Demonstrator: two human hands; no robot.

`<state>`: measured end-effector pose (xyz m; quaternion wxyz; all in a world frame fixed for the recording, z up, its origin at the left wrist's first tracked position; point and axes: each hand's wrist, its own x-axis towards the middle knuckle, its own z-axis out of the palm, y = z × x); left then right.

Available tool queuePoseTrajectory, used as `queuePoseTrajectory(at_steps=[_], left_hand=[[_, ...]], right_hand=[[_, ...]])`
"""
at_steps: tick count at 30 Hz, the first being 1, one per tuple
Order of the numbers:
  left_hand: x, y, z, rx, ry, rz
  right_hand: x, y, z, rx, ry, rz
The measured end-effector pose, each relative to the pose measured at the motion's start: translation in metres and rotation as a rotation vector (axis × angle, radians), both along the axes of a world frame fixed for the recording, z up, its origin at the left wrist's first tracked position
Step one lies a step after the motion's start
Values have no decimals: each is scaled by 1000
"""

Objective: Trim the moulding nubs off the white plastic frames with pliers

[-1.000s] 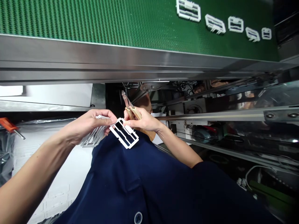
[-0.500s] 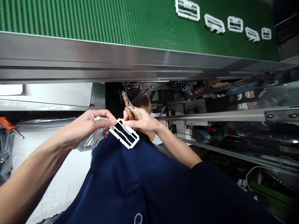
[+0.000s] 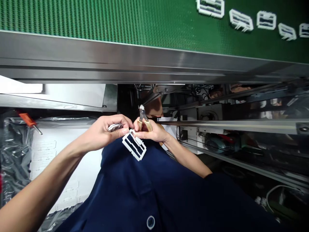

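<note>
At waist | white frame (image 3: 131,150) | long axis slopes down-right | left hand (image 3: 112,129), right hand (image 3: 154,131) pinching it

I see a green ribbed belt (image 3: 120,22) across the top, edged by a metal rail (image 3: 120,56) | left, I spot an orange-handled tool (image 3: 28,120) near crumpled plastic (image 3: 15,154) | white sheet (image 3: 77,93) on a metal counter (image 3: 111,98) | pale cable (image 3: 268,195), low right

Pliers (image 3: 142,114) in right hand (image 3: 154,131); frames (image 3: 241,21) on the belt (image 3: 120,22) ahead
</note>
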<state>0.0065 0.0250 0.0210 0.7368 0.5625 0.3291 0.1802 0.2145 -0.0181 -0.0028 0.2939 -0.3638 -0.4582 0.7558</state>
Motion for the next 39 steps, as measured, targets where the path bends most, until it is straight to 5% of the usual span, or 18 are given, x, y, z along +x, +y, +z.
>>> queuePoseTrajectory(at_steps=[7, 12, 17, 23, 39], left_hand=[[-3, -11, -7, 4, -71, -35], [-4, -18, -3, -40, 2, -53], [-4, -20, 12, -37, 14, -89], [-3, -17, 30, -42, 91, -144], [6, -12, 47, 9, 151, -243]], right_hand=[[-10, -14, -2, 64, -104, 12], [16, -7, 37, 354, -628, 134], [44, -1, 88, 497, -976, 435], [38, 11, 125, 530, -1128, 673], [22, 40, 162, 708, -1227, 986]])
